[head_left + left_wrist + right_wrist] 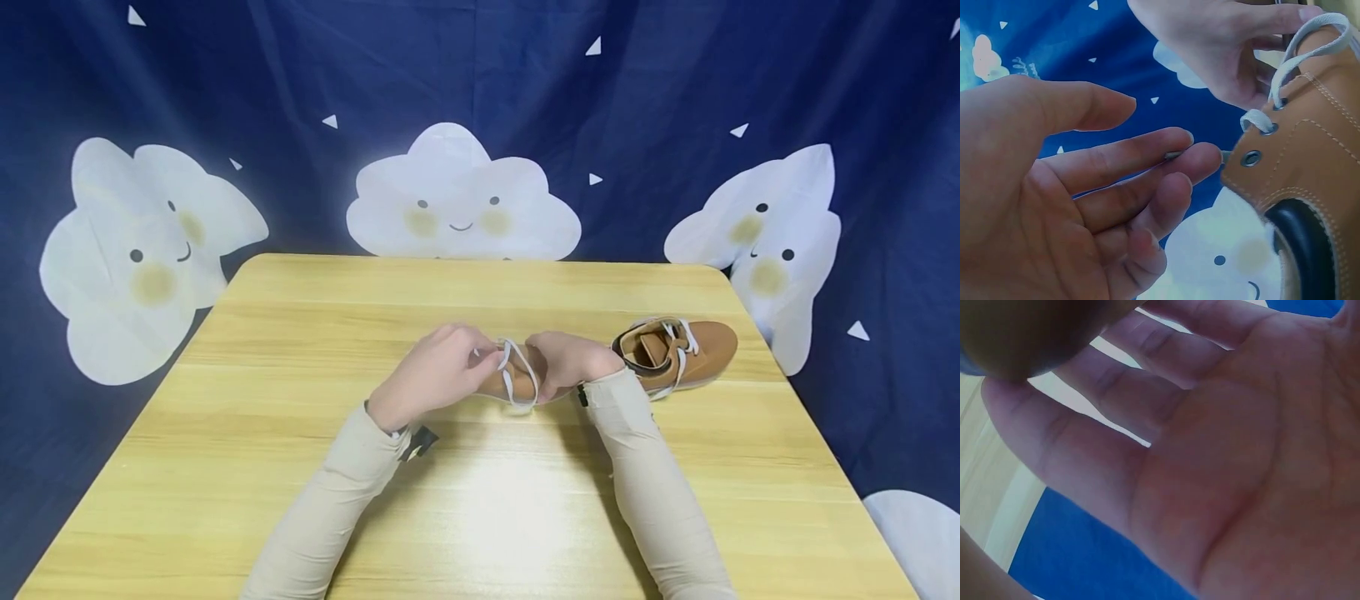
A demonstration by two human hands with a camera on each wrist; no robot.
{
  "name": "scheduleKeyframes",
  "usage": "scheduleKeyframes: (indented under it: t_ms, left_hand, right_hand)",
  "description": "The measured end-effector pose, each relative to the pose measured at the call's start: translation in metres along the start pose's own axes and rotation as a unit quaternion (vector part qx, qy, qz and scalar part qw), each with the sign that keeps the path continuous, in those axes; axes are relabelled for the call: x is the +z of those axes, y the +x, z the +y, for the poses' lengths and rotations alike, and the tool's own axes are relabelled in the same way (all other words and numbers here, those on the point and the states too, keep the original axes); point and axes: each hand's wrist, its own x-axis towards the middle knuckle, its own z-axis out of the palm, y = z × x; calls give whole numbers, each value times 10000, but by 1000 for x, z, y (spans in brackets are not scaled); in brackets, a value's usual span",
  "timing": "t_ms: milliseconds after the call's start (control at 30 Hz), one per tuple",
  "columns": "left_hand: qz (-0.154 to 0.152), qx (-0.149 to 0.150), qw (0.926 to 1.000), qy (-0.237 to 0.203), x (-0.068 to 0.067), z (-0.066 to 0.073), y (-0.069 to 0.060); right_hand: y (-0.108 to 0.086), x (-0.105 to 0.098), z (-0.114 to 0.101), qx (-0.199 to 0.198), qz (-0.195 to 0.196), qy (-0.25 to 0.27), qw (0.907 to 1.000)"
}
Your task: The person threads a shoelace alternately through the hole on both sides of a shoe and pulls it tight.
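A brown leather shoe (491, 385) with a white lace (1280, 72) is held between both hands over the table. My left hand (442, 367) is at the collar end; in the left wrist view, a lace end is caught between its index and middle fingertips, beside a metal eyelet (1251, 158). The thumb there stands apart from the fingers. My right hand (568, 362) grips the shoe's toe end, its fingers spread under the dark, blurred shoe part in the right wrist view. A loop of lace stands up over the tongue. The far side of the shoe is hidden.
A matching brown shoe (708, 350) with white laces rests on the wooden table (247, 467), just right of my right hand, its toe pointing right. Behind the table hangs a dark blue curtain (495, 67) with white clouds.
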Motion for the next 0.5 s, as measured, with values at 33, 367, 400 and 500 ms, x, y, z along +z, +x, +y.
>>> scheduleKeyframes:
  t_ms: [33, 367, 400, 500]
  left_hand:
    - [-6, 23, 10000, -17, -1, 1, -1]
    - [-267, 348, 9990, -24, -16, 10, -12]
    - [-303, 435, 9986, 30, -17, 12, -14]
    - [-346, 700, 9966, 262, -22, 19, -21]
  right_hand:
    - [0, 0, 0, 1, 16, 7, 10000]
    - [1, 0, 1, 25, -38, 146, 9999]
    - [2, 0, 2, 17, -44, 160, 9999]
    - [1, -1, 2, 22, -41, 164, 9999]
